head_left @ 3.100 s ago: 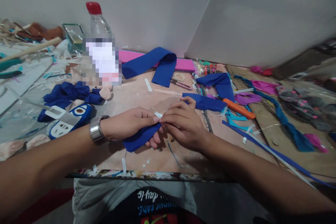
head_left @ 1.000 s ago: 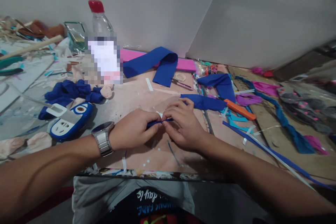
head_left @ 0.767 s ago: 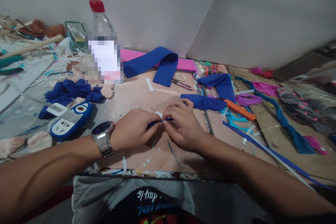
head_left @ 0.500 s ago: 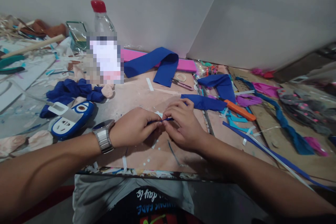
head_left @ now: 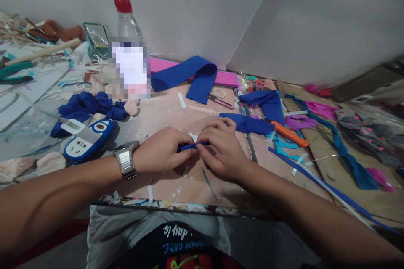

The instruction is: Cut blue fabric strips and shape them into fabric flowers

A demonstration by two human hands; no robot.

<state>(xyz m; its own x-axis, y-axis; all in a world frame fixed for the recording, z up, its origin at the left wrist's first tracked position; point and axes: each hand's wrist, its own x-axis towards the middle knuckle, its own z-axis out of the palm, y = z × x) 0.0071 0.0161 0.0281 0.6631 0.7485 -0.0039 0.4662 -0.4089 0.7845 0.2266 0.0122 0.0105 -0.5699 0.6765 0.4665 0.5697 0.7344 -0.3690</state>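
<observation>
In the head view, the left hand [head_left: 159, 151] and the right hand [head_left: 222, 149] are meeting at the middle of the frame, both pinching a narrow blue cloth [head_left: 186, 147] between thumb and fingers, which are hiding part of it. The cloth is sitting above the tabletop [head_left: 170, 111]. A metal watch [head_left: 127, 162] is circling the left wrist. At the left of the frame, a blue-and-white socket block [head_left: 77, 147] is lying just below a bunched blue fabric [head_left: 86, 106]. In the upper left, a red-capped bottle [head_left: 129, 27] is standing behind a bright, pixelated patch. At upper centre, a blue ribbon [head_left: 176, 75] is bending across a pink strip [head_left: 227, 79]. Right of centre, an orange cutter [head_left: 289, 133] is lying beside a blue band [head_left: 246, 123].
</observation>
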